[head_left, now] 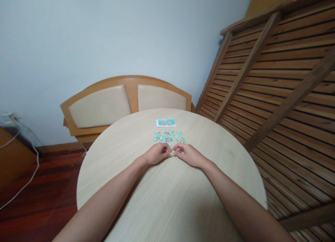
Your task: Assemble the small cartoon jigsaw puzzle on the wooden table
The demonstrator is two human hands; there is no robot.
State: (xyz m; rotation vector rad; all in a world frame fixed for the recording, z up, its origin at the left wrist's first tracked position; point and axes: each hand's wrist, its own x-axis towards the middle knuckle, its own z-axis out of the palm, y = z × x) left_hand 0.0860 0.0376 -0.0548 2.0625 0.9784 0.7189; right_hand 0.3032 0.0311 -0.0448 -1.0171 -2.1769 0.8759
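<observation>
Yellowish jigsaw puzzle pieces (172, 153) lie between my fingertips, low over the table or on it. From the left, my left hand (158, 153) pinches at them with thumb and forefinger. My right hand (188, 154) pinches at the same small cluster from the other side. Just beyond my hands is a loose heap of puzzle pieces (164, 136), mostly turquoise with some yellow, pink and white. A few of them are scattered to the right. Behind the heap lies a small picture card (166, 123) showing a pink and a yellow cartoon figure on turquoise.
The round pale wooden table (125, 137) carries all of this. A headboard with cream panels (101, 107) stands against the wall behind it. Slatted wooden boards (261, 81) lean close on the right. A white cable (38, 161) trails to the dark red floor on the left.
</observation>
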